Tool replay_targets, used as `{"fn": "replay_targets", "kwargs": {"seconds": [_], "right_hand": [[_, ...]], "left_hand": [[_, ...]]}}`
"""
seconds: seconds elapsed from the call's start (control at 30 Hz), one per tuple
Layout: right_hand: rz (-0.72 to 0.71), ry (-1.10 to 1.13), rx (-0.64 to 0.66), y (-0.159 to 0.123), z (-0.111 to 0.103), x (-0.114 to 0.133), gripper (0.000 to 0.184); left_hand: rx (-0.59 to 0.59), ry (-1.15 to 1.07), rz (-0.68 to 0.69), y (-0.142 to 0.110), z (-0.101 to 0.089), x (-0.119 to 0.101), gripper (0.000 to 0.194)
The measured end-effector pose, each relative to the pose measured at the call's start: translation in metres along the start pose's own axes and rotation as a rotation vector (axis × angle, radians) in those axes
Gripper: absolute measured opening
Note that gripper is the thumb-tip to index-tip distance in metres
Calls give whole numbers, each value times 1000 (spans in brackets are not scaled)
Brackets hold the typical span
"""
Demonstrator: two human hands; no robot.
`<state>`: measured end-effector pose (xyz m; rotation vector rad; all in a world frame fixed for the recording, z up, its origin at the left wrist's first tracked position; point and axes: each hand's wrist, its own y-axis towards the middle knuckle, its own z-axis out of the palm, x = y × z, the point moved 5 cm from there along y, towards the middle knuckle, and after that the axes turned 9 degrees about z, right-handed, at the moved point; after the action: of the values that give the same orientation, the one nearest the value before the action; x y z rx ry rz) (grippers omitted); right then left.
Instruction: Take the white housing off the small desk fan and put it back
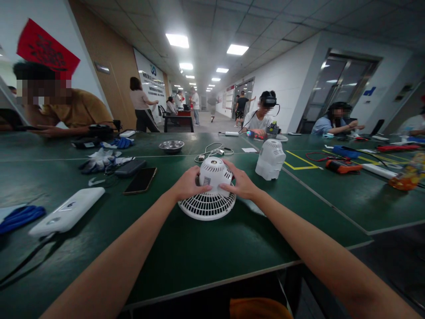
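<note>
A white fan head (212, 175) lies on the green table in front of me, its slatted round grille (207, 207) facing down and its motor housing on top. My left hand (191, 184) is wrapped around the left side of the housing, thumb across the front. On the opposite side, my right hand (244, 182) grips the housing too, with its thumb near the left one. A white cable (215, 150) with a plug lies just behind the fan. To the right stands a separate white plastic housing (270, 159), upright on the table.
Left of me lie a phone (140, 180), a dark case (130, 167), gloves (101, 160) and a white power bank (68, 212). A metal bowl (171, 146) sits farther back. On the right are an orange multimeter (343, 166) and yellow tape (300, 167). Other people sit across the table.
</note>
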<state>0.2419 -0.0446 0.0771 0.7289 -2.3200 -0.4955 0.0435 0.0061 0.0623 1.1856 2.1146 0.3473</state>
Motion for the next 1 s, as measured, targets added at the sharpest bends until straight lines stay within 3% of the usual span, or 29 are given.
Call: {"fn": "replay_targets", "kwargs": {"seconds": [0.23, 0.67, 1.0], "right_hand": [[78, 19, 46, 2, 0, 0, 82], [60, -13, 50, 2, 1, 0, 95], [62, -26, 39, 2, 1, 2, 94]], "left_hand": [[44, 64, 22, 1, 2, 1, 63], [63, 140, 38, 2, 2, -2, 66], [94, 124, -16, 0, 1, -2, 68]]}}
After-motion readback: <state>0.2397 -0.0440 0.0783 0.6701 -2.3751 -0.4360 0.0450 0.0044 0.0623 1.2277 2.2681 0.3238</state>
